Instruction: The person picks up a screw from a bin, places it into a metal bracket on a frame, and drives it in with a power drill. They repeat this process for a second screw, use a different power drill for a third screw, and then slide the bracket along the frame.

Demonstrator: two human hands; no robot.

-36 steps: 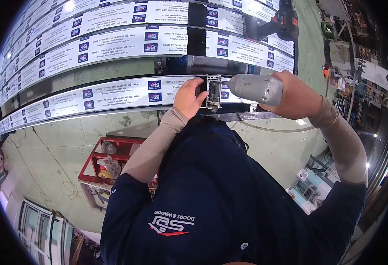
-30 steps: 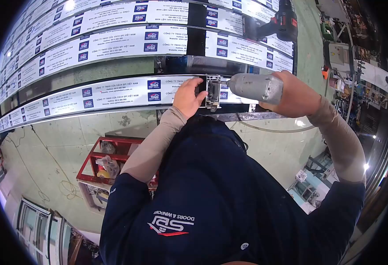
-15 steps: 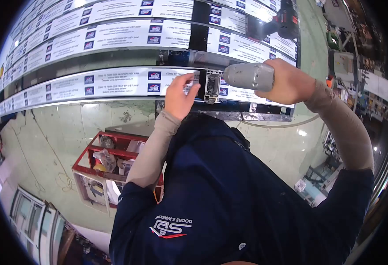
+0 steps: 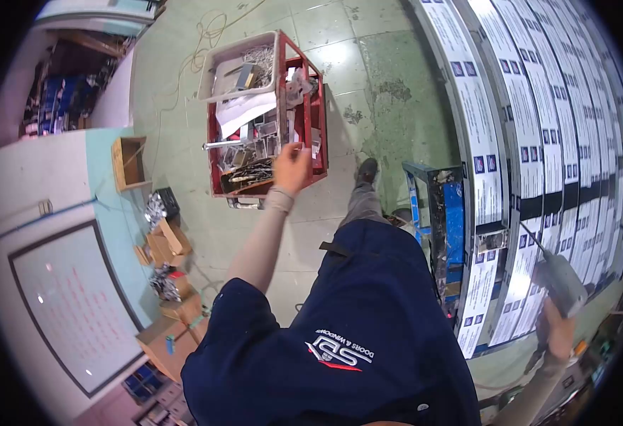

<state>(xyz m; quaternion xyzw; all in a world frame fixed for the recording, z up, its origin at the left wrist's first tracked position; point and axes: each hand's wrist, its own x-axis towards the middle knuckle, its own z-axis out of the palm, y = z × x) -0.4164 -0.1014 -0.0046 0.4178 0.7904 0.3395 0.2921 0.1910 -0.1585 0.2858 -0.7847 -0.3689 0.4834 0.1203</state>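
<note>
Wrapping the right hand (image 4: pixel 558 332) round the drill (image 4: pixel 565 281) at right, apparently bearing its weight; half-curling the left hand (image 4: pixel 291 170) over the red cart (image 4: pixel 282 78), leaving any pinch impossible to tell

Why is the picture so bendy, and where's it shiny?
Head view: probably a wide lens, bowing the long white printed strips and leaving black corners; head view: bright glare on the green tiled floor; head view: small glint on the dark-framed white board.
</note>
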